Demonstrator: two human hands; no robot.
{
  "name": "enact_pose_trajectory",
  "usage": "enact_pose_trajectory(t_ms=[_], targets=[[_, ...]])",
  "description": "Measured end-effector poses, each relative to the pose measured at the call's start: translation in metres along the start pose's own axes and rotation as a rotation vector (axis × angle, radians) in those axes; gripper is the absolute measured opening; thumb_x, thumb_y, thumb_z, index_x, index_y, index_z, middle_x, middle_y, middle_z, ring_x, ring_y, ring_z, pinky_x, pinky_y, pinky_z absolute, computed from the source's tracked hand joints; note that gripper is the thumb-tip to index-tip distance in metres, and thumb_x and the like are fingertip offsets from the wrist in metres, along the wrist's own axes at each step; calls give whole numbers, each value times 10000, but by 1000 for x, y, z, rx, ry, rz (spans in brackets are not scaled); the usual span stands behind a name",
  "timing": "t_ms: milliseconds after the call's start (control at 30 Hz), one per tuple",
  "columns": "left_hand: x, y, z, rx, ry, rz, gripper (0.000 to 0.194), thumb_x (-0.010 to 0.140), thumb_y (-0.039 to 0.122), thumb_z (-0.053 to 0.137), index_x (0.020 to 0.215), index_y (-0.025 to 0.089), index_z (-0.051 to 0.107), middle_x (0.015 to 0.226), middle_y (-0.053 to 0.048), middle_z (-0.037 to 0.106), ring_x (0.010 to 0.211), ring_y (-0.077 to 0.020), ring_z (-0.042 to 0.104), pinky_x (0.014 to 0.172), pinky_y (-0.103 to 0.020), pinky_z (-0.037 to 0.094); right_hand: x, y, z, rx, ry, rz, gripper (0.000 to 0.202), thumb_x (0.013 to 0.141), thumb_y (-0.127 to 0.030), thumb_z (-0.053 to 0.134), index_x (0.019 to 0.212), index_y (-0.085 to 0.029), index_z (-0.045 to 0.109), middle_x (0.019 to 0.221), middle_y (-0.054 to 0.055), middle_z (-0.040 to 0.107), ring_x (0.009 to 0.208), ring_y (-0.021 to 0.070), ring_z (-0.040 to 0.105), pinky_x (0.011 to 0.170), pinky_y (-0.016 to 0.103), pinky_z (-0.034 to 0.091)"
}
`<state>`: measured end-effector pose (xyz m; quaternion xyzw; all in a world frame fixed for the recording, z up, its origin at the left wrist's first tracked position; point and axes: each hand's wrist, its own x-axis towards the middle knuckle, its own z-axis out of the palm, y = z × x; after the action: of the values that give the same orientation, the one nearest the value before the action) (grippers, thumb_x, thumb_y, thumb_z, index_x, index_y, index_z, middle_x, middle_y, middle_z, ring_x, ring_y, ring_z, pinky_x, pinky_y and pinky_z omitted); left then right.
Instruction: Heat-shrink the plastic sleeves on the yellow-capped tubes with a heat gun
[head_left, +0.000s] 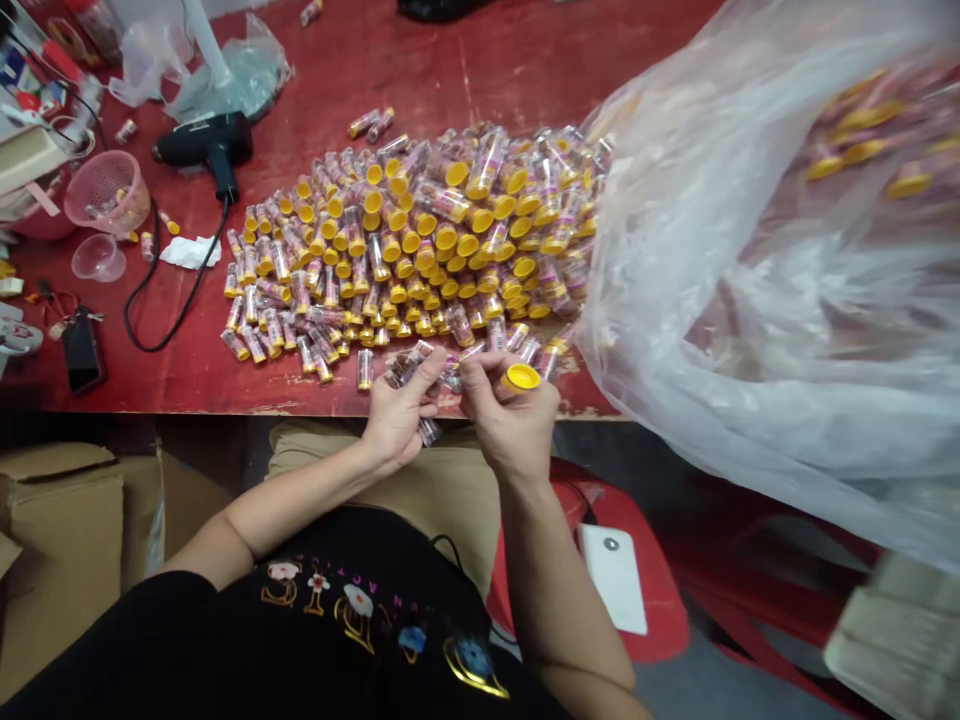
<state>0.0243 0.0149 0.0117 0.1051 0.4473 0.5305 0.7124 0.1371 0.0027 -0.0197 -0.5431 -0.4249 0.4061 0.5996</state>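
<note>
Fingers (427, 368) of left hand (396, 420) curled around several small clear plastic tubes with patterned contents (409, 363), one further tube end protruding below the palm; fingers of right hand (510, 425) pinched on one small clear tube with a round yellow plastic cap (520, 377), cap facing up, just beside the left hand's bundle. Both hands held at the near edge of a worn red-painted wooden table (247, 385), above the lap. Directly beyond the hands: large heap of identical yellow-capped clear tubes (420, 245), spread across the table middle, nearest ones almost touching the fingertips. Right of heap: big translucent plastic bag (750, 300), slumped on the table edge, more yellow-capped tubes dimly visible inside. Left of heap: black corded heat gun (206, 145), its cable looping toward the table edge; crumpled white tissue (189, 251); pink perforated plastic basket (109, 190); black key fob (82, 355) near the front edge. Below table: brown cardboard boxes (60, 520) at left, red plastic stool (637, 580) at right bearing a flat white device (615, 575).
</note>
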Motion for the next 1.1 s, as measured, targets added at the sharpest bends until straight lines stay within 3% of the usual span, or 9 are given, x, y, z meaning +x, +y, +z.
enact_pose_trajectory(t_ms=[167,233,467,567,667,800,967,1033,1100], targets=[[-3,9,1,-22,14,-96,568,500,342,1023,865,160,627,738,76,568,544,-5,473,424,-122,222,-9,-20,-9,280,93,-71,357,892,-595,701,994,-253,682,927,22,584,785,152,589,751,313,541],[-4,11,1,-24,3,-122,583,494,348,1025,868,163,619,735,76,563,548,-9,477,426,-123,219,-16,-26,-13,284,133,-118,355,891,-578,716,1039,-256,712,908,23,562,785,148,570,770,303,531],[-10,7,1,-7,-54,-179,601,490,384,1026,841,153,596,712,69,543,559,-11,473,427,-126,210,-30,-15,-7,147,198,-239,294,928,-411,719,1185,-277,670,1033,51,631,866,178,643,790,328,559],[-11,7,-1,18,-97,-234,576,527,419,1009,811,148,587,727,43,582,574,-23,514,425,-124,211,-33,-8,-5,77,277,-350,358,927,-293,725,1275,-303,644,1058,51,664,900,187,678,773,327,583],[-10,8,-1,53,-123,-281,533,606,455,973,811,148,589,757,14,623,603,-42,568,429,-124,226,-40,-6,-9,-74,334,-477,373,884,-204,762,1238,-294,686,1095,55,707,970,225,709,824,384,608],[-10,11,-2,83,-165,-230,543,618,455,969,841,156,574,765,16,638,617,-49,601,439,-120,239,-51,-8,-23,-316,226,-562,302,937,-184,673,1221,-263,734,1163,83,736,1066,278,724,940,498,602],[-9,9,-5,210,-240,-164,632,537,493,990,877,149,584,723,23,648,561,-40,576,428,-137,224,-56,-10,-36,-330,49,-537,507,904,-106,683,1360,-328,678,1262,74,708,1076,253,726,887,425,630],[-11,8,-5,259,-300,-168,656,517,522,986,882,151,586,670,41,631,507,-32,536,417,-151,218,-54,-11,-35,-327,-14,-490,586,912,-118,677,1451,-335,600,1382,92,647,1168,268,693,909,435,626],[-13,6,-5,298,-337,-175,666,517,524,984,909,158,590,638,61,616,476,-26,509,412,-162,214,-49,-12,-32,-330,-40,-492,553,926,-113,656,1431,-334,619,1387,85,652,1207,270,677,969,464,601]])
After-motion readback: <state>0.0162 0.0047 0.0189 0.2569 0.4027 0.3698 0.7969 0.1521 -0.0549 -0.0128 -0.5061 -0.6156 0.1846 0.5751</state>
